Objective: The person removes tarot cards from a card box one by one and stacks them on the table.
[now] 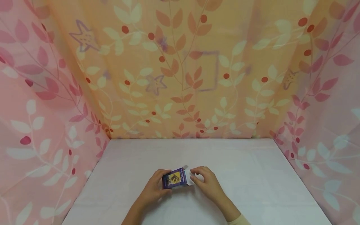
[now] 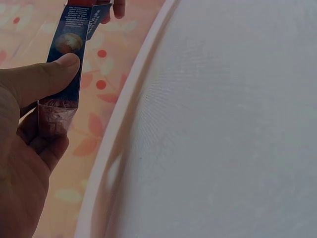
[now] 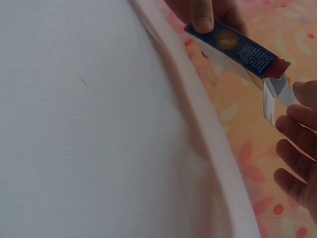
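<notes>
A small dark blue tarot card box [image 1: 174, 178] with a yellow picture on its front is held above the white table. My left hand [image 1: 155, 185] grips it by its left end, thumb along one narrow side and fingers on the opposite side. In the left wrist view, clear wrapping covers the lower end of the box [image 2: 69, 44]. The right end stands open, with a white top flap [image 1: 189, 177] and small side flaps sticking out. Thumb and index finger of my right hand [image 1: 208, 183] pinch the edge of the top flap; its other fingers [image 3: 292, 156] are loosely bent.
The white-covered table [image 1: 135, 156] extends around both hands. Behind it hangs an orange leaf-patterned curtain [image 1: 180, 103], with pink patterned curtains on the left [image 1: 50, 125] and right [image 1: 323, 125] sides.
</notes>
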### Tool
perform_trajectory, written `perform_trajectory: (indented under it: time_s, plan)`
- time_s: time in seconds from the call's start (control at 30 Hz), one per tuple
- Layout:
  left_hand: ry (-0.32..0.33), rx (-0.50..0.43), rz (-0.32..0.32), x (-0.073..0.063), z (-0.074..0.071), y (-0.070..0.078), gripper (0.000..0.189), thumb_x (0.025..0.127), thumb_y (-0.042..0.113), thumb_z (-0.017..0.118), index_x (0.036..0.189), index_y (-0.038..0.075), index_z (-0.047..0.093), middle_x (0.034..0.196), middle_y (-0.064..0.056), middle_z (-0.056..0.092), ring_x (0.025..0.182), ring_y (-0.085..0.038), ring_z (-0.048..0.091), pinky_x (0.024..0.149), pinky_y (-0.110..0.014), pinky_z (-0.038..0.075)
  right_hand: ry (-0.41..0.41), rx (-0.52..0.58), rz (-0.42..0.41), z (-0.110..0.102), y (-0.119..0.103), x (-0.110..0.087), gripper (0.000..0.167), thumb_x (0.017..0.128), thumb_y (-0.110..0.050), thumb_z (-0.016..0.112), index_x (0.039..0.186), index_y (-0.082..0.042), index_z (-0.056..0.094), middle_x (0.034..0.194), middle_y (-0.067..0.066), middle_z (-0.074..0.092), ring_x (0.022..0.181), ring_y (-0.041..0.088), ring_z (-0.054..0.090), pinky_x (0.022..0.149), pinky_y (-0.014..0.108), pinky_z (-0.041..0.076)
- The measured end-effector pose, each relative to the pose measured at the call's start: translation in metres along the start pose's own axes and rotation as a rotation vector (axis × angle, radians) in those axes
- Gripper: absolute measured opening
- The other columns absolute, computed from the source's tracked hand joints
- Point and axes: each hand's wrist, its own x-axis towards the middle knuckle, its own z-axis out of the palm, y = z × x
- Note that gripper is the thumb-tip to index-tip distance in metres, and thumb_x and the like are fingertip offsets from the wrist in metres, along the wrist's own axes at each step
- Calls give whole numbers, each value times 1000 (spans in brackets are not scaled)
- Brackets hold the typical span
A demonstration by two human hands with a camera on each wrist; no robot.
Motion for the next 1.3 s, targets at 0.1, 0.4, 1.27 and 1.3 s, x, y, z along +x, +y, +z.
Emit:
perform_trajectory:
  time_s: [0.1,0.4,1.27,1.3]
  plan:
    - [11,14,10,1,2,2,84,70,18,93,145,19,55,139,9,56,134,-22,53,116,-54,41,4,-12,4,2,1,0,21,91,-23,78,112,-19,76,107,-15,71,101,8,62,90,33,56]
    - [3,25,33,0,6,5,83,71,17,92,145,16,54,139,8,56,134,-21,53,117,-50,42,-12,-13,69,6,4,0,20,94,-29,75,112,-20,77,103,-17,72,96,7,63,86,31,57]
    - [-1,15,19,1,14,13,84,72,16,93,146,19,54,138,11,54,133,-18,51,114,-52,45,45,14,132,17,7,-1,17,85,-22,83,100,-20,76,91,-12,73,81,5,62,74,23,56]
    - [-1,12,17,0,14,13,84,72,16,93,146,19,54,138,11,54,133,-18,50,114,-52,44,44,10,135,17,7,-1,17,85,-23,83,100,-20,76,91,-13,73,81,4,62,74,23,56]
